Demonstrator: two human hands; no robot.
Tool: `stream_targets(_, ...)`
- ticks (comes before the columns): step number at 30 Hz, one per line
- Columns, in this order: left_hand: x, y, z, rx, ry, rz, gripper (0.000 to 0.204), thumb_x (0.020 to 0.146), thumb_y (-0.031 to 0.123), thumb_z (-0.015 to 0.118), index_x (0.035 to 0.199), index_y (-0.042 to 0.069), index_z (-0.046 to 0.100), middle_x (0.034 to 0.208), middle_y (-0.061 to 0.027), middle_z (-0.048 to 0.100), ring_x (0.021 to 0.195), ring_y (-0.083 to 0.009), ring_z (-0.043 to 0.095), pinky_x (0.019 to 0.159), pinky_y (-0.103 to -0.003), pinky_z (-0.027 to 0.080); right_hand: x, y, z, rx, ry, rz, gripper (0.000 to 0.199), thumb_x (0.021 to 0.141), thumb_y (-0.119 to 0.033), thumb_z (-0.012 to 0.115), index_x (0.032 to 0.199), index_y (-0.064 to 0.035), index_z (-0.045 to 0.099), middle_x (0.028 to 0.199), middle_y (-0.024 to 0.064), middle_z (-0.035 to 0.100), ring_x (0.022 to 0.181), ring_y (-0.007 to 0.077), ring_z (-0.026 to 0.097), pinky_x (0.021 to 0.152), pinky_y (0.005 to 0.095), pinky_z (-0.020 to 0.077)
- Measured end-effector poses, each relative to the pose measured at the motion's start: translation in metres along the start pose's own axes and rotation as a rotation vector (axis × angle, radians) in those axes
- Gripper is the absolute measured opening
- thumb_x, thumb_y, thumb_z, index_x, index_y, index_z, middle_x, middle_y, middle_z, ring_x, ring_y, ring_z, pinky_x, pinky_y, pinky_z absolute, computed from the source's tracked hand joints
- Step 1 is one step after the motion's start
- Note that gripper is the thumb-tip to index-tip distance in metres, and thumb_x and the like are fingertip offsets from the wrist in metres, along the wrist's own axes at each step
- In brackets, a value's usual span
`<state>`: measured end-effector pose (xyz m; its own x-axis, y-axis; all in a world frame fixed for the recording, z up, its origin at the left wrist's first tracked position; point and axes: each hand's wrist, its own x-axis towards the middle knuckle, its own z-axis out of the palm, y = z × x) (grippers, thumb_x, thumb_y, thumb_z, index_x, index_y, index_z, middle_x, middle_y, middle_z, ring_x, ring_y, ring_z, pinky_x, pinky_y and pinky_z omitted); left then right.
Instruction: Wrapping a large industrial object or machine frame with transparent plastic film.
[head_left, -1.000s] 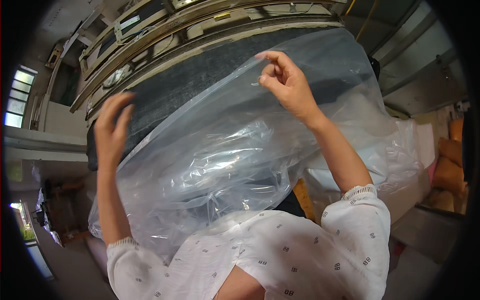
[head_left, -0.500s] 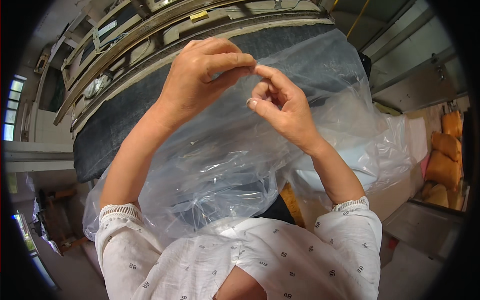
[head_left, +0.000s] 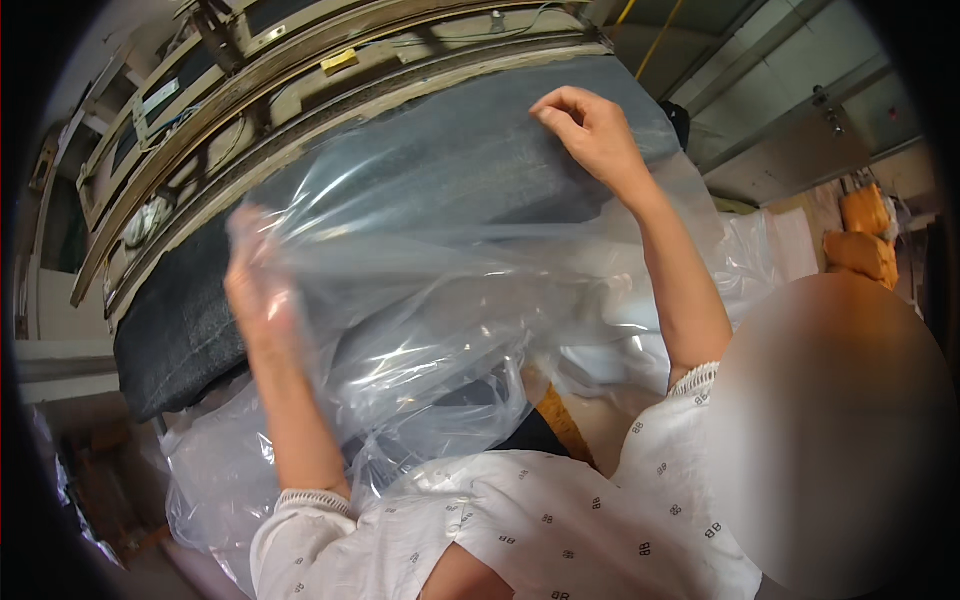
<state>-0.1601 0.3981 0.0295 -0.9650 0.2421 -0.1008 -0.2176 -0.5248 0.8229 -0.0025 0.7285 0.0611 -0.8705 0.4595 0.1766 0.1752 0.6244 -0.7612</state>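
Observation:
A large sheet of clear plastic [head_left: 440,290] spreads in loose folds over a dark grey padded surface [head_left: 190,340] and hangs toward my lap. My left hand [head_left: 262,275] is raised at the left, with the film drawn over it; its fingers are smeared by motion. Farther off to the right, my right hand [head_left: 592,128] is above the grey surface, thumb and fingertips pinched together at the film. Between the two hands the plastic is pulled into shiny, taut creases.
Long metal rails [head_left: 210,140] with cables run behind the padded surface, a small yellow block [head_left: 339,62] on them. Orange-brown bundles [head_left: 862,235] are stacked at the far right. Lower down on the right, a blurred round patch [head_left: 835,430] hides what is there.
My hands were together above the middle and are now wide apart. The left has gone left and nearer, stretching the film over itself; the right has shifted slightly right and farther away.

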Motion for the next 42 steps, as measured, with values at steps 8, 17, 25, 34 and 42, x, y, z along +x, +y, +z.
stream_targets(8, 0.018, 0.169, -0.349, 0.816, 0.650, 0.444, 0.035, 0.088, 0.024, 0.052, 0.118, 0.006, 0.050, 0.092, -0.0013, 0.056, 0.075, -0.0096, 0.050, 0.068, -0.023, 0.043, -0.026, 0.039, 0.011, -0.697, 0.189, -0.404, 0.028, 0.079, -0.027, 0.057, 0.100, -0.0076, 0.058, 0.103, 0.0071, 0.056, 0.097, 0.0272, 0.051, 0.078, 0.0388, 0.0433)
stream_targets(17, 0.091, 0.288, -0.554, 1.991, 0.920, 0.514, 0.038, 0.086, 0.036, 0.046, 0.108, 0.006, 0.054, 0.104, -0.0155, 0.060, 0.094, -0.0337, 0.056, 0.080, -0.038, 0.044, 0.057, 0.066, -0.032, -1.106, 0.197, 0.177, 0.041, 0.082, -0.043, 0.049, 0.087, -0.0045, 0.062, 0.087, 0.0186, 0.061, 0.079, 0.0334, 0.060, 0.065, 0.0418, 0.0480)
stream_targets(25, 0.127, 0.237, -0.510, 2.125, 0.817, 0.575, 0.036, 0.088, 0.031, 0.043, 0.105, 0.003, 0.058, 0.104, -0.0179, 0.058, 0.095, -0.0334, 0.056, 0.084, -0.040, 0.043, 0.100, 0.195, -0.066, -0.725, 0.276, 0.212, 0.058, 0.086, -0.050, 0.036, 0.128, -0.0114, 0.042, 0.127, 0.0209, 0.043, 0.119, 0.0361, 0.039, 0.098, 0.0402, 0.0317)
stream_targets(34, 0.090, 0.238, -0.381, 1.266, 1.241, 0.695, 0.021, 0.077, 0.018, 0.050, 0.082, 0.000, 0.060, 0.086, -0.0204, 0.062, 0.085, -0.0356, 0.059, 0.076, -0.040, 0.044, -0.031, -0.053, 0.065, 0.225, -0.610, 0.051, 0.035, 0.086, -0.035, 0.049, 0.089, -0.0028, 0.062, 0.078, 0.0052, 0.060, 0.069, 0.0128, 0.057, 0.067, 0.0258, 0.0441)
stream_targets(42, 0.116, 0.204, -0.360, 1.106, 1.235, 0.787, 0.012, 0.080, 0.012, 0.050, 0.087, 0.003, 0.052, 0.091, -0.0176, 0.058, 0.088, -0.0334, 0.056, 0.078, -0.039, 0.042, -0.200, -0.098, 0.254, 0.033, -0.564, -0.536, 0.065, 0.070, -0.017, 0.069, 0.127, -0.0052, 0.040, 0.120, 0.0148, 0.049, 0.110, 0.0247, 0.047, 0.095, 0.0331, 0.0352)
